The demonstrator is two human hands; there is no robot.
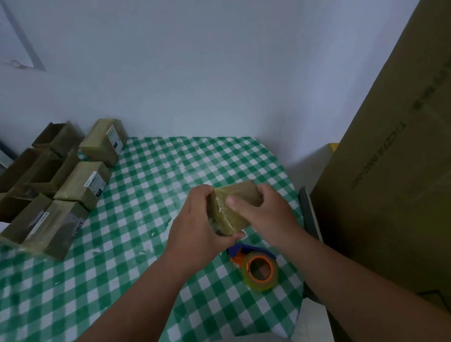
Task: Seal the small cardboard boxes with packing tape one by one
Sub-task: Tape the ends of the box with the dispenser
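Nearest, two bare forearms reach forward over a table covered in a glossy green-and-white checked cloth whose plastic surface shows faint creases and pale scuffs. Just below the hands lies a tape dispenser on the cloth: a blue plastic body with an orange hub, carrying a round roll of clear, yellowish packing tape with a hollow middle. Above it, lifted off the table, both hands hold a small cardboard box, a brown rectangular block with shiny clear tape along its seam, tilted with one end toward the camera. The left hand grips the box from its left side, fingers curled over the top edge and the thumb tucked under the near end. The right hand clasps the right side, its thumb laid flat across the taped face and the other fingers wrapped behind the box. Farther left, along the table edge, stands a cluster of more small cardboard boxes; some are open troughs with upright flaps, others are closed, and several carry white printed labels. At the right rises a large brown corrugated carton with dark printed lettering on its flat side. Behind everything is a plain, pale wall.
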